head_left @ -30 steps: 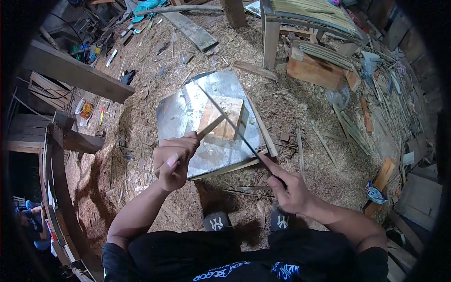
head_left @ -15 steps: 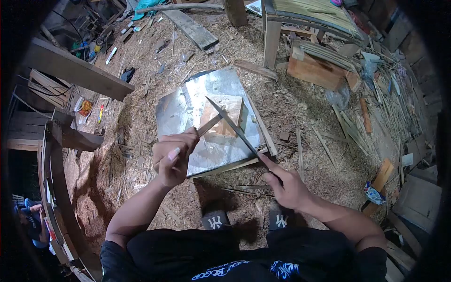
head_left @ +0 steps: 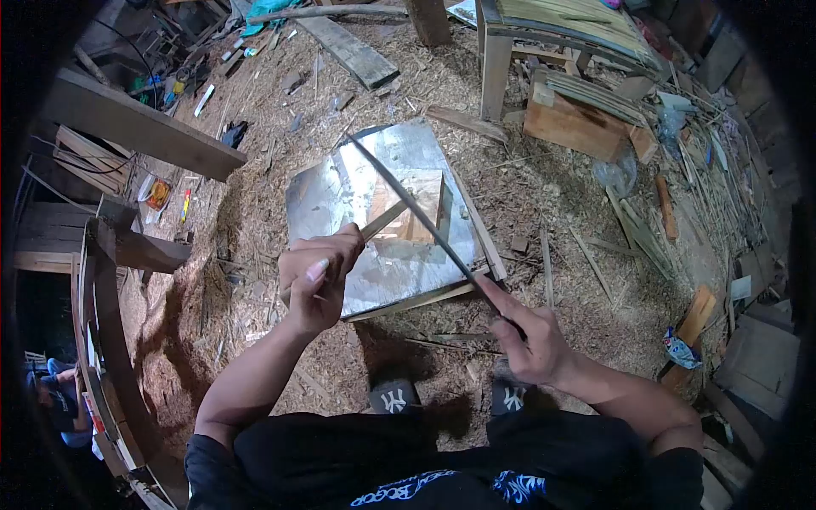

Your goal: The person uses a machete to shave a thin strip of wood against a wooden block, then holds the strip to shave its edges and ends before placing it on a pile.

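Observation:
My left hand is closed round the lower end of a short flat wooden-looking strip, which points up and to the right. My right hand grips the end of a long, thin dark blade-like tool, its far tip up to the left. The tool crosses the end of the strip and seems to touch it. Beneath them a square wooden block rests on a grey metal-topped board on the ground.
Wood shavings cover the ground. A beam juts in from the left, and a slatted bench stands at the top right. Below it lies a wooden box. A plank lies beyond the board. Another person is at the lower left.
The long tool in my right hand has slid up and left across the strip, so more of it reaches past the strip. My right hand is turned slightly; my left hand has barely moved.

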{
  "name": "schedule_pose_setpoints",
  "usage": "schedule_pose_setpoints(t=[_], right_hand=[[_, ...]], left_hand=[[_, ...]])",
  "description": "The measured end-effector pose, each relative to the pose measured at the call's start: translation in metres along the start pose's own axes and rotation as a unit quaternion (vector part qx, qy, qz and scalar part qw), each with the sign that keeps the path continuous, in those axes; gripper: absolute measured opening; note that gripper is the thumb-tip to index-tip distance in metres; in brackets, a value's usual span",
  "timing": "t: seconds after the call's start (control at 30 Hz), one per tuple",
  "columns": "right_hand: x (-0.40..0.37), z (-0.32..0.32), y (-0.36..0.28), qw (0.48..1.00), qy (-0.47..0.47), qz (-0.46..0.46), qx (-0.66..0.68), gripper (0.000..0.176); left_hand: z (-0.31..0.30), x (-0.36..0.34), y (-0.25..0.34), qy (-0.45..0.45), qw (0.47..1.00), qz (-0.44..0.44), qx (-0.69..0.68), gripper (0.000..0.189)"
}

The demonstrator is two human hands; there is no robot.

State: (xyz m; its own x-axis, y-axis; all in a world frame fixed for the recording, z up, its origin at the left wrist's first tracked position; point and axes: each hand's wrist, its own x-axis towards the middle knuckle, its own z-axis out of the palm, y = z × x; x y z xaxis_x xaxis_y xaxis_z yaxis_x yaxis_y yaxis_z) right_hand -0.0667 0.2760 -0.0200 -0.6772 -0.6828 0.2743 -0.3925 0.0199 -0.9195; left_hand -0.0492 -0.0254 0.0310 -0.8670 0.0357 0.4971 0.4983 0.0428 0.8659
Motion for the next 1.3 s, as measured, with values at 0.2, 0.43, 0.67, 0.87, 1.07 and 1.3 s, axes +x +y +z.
schedule_pose_setpoints(t=[0.2,0.43,0.67,0.87,1.07,1.3], right_hand=[[0.005,-0.003,-0.006,0.976,-0.065,0.201,-0.047,0.052],[0.001,0.001,0.003,0.998,0.005,0.002,-0.058,0.052],[0.007,0.006,0.013,0.994,0.041,-0.092,-0.045,0.052],[0.025,-0.013,-0.024,0.961,-0.084,0.259,-0.041,0.048],[0.027,-0.017,-0.016,0.982,-0.037,0.184,-0.027,0.05],[0.037,-0.012,-0.004,1.0,-0.005,0.002,-0.015,0.053]], left_hand=[[0.001,0.004,-0.001,0.005,1.0,0.005,-0.016,0.053],[-0.001,0.0,-0.002,0.007,1.0,0.002,0.01,0.051],[0.002,0.001,0.0,0.035,0.999,-0.001,0.029,0.054],[-0.006,0.002,-0.006,0.023,1.0,0.014,0.0,0.054],[-0.004,0.002,0.008,0.048,0.996,-0.015,-0.069,0.056],[0.007,0.002,0.006,0.061,0.987,-0.056,-0.138,0.052]])
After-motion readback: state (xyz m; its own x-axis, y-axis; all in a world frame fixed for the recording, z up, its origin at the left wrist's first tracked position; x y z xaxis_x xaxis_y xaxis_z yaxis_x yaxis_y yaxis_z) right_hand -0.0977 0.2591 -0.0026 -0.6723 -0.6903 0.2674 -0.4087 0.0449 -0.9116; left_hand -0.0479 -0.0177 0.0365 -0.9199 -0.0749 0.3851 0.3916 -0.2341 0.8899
